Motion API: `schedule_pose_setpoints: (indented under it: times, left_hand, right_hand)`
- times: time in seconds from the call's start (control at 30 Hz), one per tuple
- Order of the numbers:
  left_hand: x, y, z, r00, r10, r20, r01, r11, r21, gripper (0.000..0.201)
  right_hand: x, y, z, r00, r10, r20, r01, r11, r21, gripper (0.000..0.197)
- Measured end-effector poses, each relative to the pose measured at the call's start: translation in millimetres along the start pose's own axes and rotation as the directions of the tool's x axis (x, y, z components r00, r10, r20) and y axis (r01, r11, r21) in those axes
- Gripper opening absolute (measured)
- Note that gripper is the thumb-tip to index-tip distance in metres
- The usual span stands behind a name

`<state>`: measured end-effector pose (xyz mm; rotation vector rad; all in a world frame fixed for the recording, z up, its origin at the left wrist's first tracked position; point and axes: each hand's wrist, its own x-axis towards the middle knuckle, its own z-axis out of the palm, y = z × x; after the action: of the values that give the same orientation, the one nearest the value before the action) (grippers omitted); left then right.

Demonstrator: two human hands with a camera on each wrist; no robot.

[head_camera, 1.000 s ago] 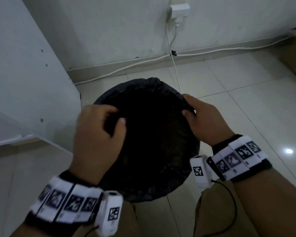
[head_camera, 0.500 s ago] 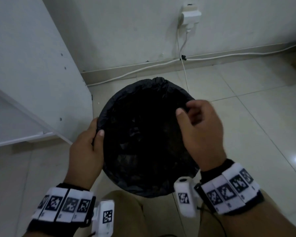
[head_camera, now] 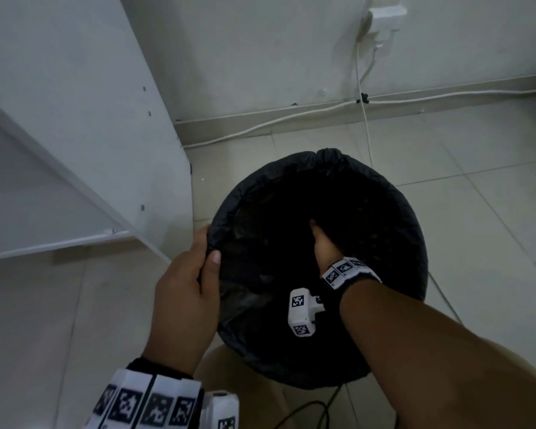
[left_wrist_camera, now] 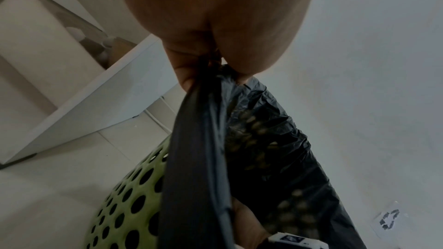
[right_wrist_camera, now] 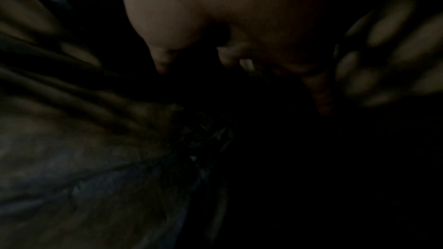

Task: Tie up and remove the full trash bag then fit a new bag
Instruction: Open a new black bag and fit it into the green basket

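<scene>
Head view looks steeply down; wrist views close; all share black bag (head_camera: 319, 187).

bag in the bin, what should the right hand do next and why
Probably press the bag down toward the bottom of the bin. The left hand pinches the bag's edge at the rim, and the right hand is already deep inside, where the plastic looks loose and crumpled.

white shelf unit (head_camera: 75, 103) left | wall charger (head_camera: 384, 13) | cable (head_camera: 260, 126) along baseboard
</scene>
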<state>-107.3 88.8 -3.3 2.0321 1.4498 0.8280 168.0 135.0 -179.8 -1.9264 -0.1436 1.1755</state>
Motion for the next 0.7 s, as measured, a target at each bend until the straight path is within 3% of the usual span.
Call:
schedule_pose_setpoints:
  times: [0.07,0.17,0.27,0.3,0.37,0.47,0.57,0.7]
  left_hand:
    - [-0.7,-2.1,0.2,1.000,-0.007,0.000,0.007,1.000,0.002,0.047]
    - [-0.3,-2.0,0.6,1.000,-0.022,-0.009,0.022,1.000,-0.005,0.047]
    - [-0.8,1.1,0.3,0.999,-0.037,-0.020,0.037,0.999,-0.008,0.043]
    - [-2.0,2.3,0.6,0.999,-0.036,-0.017,0.036,0.999,-0.002,0.043]
    - [-5.3,2.7,0.6,0.999,-0.042,-0.006,0.042,0.999,-0.008,0.046]
    - [-9.2,3.0,-0.1,0.999,-0.052,-0.003,0.051,0.998,-0.034,0.048]
    - [-9.9,6.6,0.8,0.998,-0.057,-0.022,0.057,0.998,-0.039,0.043]
    - [-6.3,4.3,1.2,0.998,-0.059,-0.023,0.059,0.998,-0.023,0.045]
  right_hand:
    - [-33.7,-13.5,6.8,0.998,0.055,0.035,-0.055,0.998,-0.009,0.117]
    - [-85.6,-40.5,5.0,0.999,0.019,0.045,-0.017,0.999,-0.051,0.074]
    - [-107.6,-43.5,2.3,0.973,-0.138,-0.188,0.166,0.975,0.146,0.052]
    - [-110.4,-44.7,3.4,0.958,-0.176,-0.226,0.226,0.949,0.220,0.052]
    - [-101.7,-47.4,10.0,0.965,-0.194,-0.177,0.245,0.910,0.334,0.054]
    - [-84.1,-56.5,20.3,0.998,-0.068,0.004,0.059,0.891,0.450,0.065]
    - [-65.6,-53.8,26.6,0.987,0.047,0.153,-0.112,0.883,0.456,0.081]
    - [-52.8,-50.2,28.6,0.974,0.116,0.194,-0.186,0.899,0.396,0.084]
